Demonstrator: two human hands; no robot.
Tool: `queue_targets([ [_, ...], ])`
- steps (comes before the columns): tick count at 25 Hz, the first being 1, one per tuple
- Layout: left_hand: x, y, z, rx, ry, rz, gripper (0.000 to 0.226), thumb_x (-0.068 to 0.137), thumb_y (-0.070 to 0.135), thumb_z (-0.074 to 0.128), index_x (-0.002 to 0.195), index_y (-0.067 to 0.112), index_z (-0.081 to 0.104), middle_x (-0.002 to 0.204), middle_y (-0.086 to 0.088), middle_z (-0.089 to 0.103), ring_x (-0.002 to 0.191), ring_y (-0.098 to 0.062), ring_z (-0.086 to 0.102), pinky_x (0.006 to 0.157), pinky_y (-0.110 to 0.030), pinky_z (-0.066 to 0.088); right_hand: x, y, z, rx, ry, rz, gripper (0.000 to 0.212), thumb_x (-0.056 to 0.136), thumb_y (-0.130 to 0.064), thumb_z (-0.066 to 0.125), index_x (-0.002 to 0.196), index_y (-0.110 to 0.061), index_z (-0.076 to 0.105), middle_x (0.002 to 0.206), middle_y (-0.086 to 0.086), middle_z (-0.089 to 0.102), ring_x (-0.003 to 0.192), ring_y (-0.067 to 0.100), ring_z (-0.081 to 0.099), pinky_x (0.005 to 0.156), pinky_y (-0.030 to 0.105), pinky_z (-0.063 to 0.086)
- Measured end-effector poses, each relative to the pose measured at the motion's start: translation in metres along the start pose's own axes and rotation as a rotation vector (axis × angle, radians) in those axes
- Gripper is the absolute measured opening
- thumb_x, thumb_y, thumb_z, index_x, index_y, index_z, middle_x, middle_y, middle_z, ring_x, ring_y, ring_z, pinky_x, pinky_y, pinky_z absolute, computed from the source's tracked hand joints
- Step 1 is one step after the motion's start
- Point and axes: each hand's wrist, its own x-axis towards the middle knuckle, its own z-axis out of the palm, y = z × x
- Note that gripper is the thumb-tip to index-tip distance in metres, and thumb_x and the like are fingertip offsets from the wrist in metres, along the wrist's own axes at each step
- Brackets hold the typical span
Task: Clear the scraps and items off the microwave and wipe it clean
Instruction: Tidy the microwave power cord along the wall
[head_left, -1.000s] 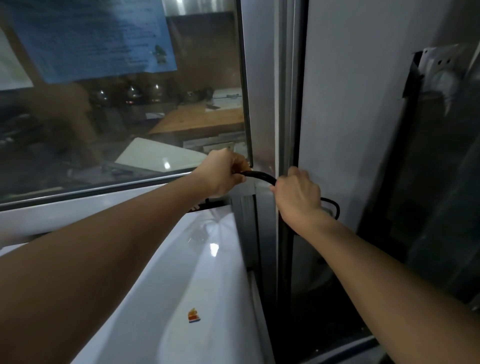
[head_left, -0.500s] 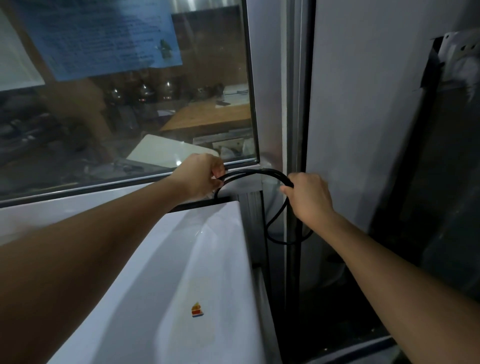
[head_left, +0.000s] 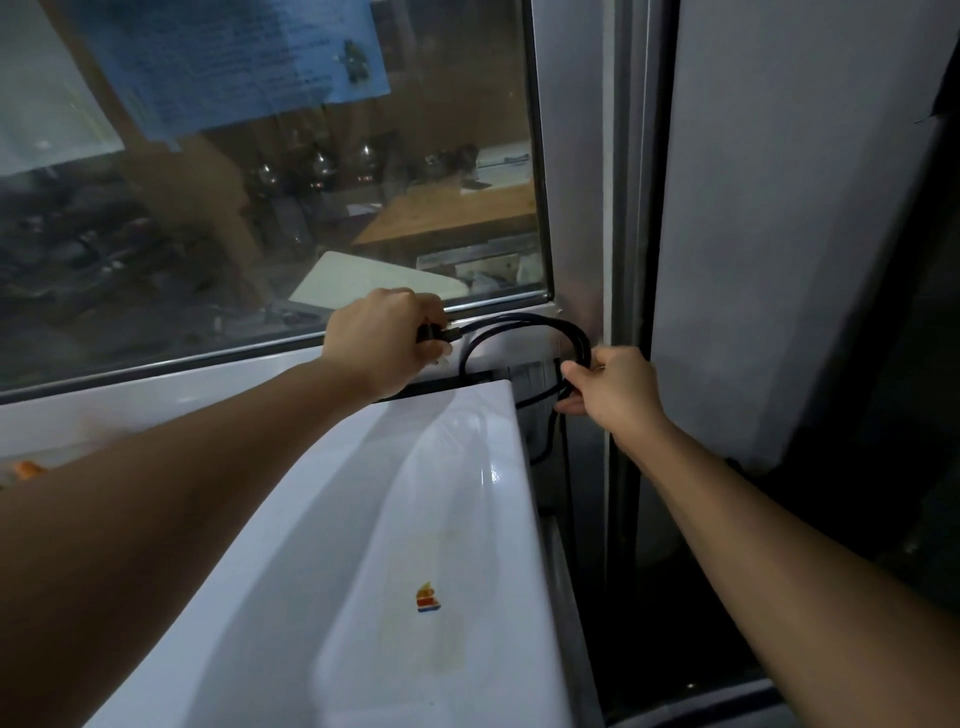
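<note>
Sticker (head_left: 428, 598) first, since it's nearest: a little orange, red and blue thing stuck on the white microwave top (head_left: 363, 519), with a faint yellowish stain just beyond it, so the wiping part clearly isn't done. Further back, at the far right corner of the microwave, both hands are busy with a black cable (head_left: 524, 325). The left hand (head_left: 382, 340) has its fingers curled around what looks like the plug end, and the right hand (head_left: 613, 389) is gripping a bunch of loops just off the corner. More cable hangs down into the dark gap beside the microwave; can't tell where it ends. Behind all that is the window (head_left: 311, 208) with a blue paper (head_left: 234, 62) taped on the glass. My worry: if the lower end is snagged or plugged in down there, a tug could jerk the loops loose or drop the lot behind the microwave.
</note>
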Motion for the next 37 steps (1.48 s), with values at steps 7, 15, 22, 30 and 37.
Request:
queue_targets([
  [7,-0.007,0.015,0.014,-0.057,0.040,0.012,0.023,0.083,0.030,0.066,0.102,0.017,0.067,0.097,-0.007,0.062,0.085,-0.029,0.058,0.071,-0.034,0.047,-0.007,0.046,0.024,0.103,-0.190,0.156,0.023,0.093,-0.012,0.056,0.071,-0.012,0.053,0.082,0.012,0.060,0.073,0.029,0.066,0.072,0.034,0.058],
  [15,-0.007,0.015,0.020,0.034,0.056,-0.037,0.022,0.083,0.035,0.066,0.096,0.017,0.067,0.090,-0.007,0.065,0.082,-0.028,0.057,0.063,-0.029,0.034,-0.014,0.063,0.015,-0.516,-0.142,-0.048,0.029,0.099,-0.026,0.043,0.088,-0.002,0.056,0.100,0.021,0.058,0.092,0.035,0.059,0.078,0.036,0.047],
  [22,-0.008,0.013,0.020,0.025,0.074,-0.036,0.024,0.082,0.034,0.066,0.096,0.014,0.065,0.091,-0.010,0.064,0.083,-0.030,0.057,0.067,-0.034,0.042,-0.006,0.053,0.022,-0.316,0.010,-0.022,0.035,0.091,-0.013,0.056,0.059,-0.006,0.046,0.087,0.026,0.065,0.079,0.035,0.064,0.068,0.041,0.054],
  [30,-0.015,0.001,0.025,-0.003,0.038,-0.078,0.024,0.080,0.032,0.069,0.095,0.014,0.064,0.093,-0.009,0.067,0.084,-0.030,0.061,0.077,-0.043,0.052,-0.004,0.078,0.041,0.033,-0.300,0.203,0.023,0.092,0.003,0.042,0.085,-0.008,0.061,0.098,0.017,0.059,0.084,0.023,0.055,0.071,0.028,0.044],
  [37,-0.017,-0.004,0.025,-0.007,0.040,-0.133,0.023,0.080,0.032,0.070,0.094,0.015,0.063,0.091,-0.009,0.069,0.083,-0.030,0.062,0.076,-0.043,0.054,-0.010,0.075,0.025,-0.189,-0.486,0.140,0.054,0.088,0.006,0.046,0.141,-0.006,0.036,0.140,0.014,0.047,0.127,0.027,0.046,0.100,0.029,0.037],
])
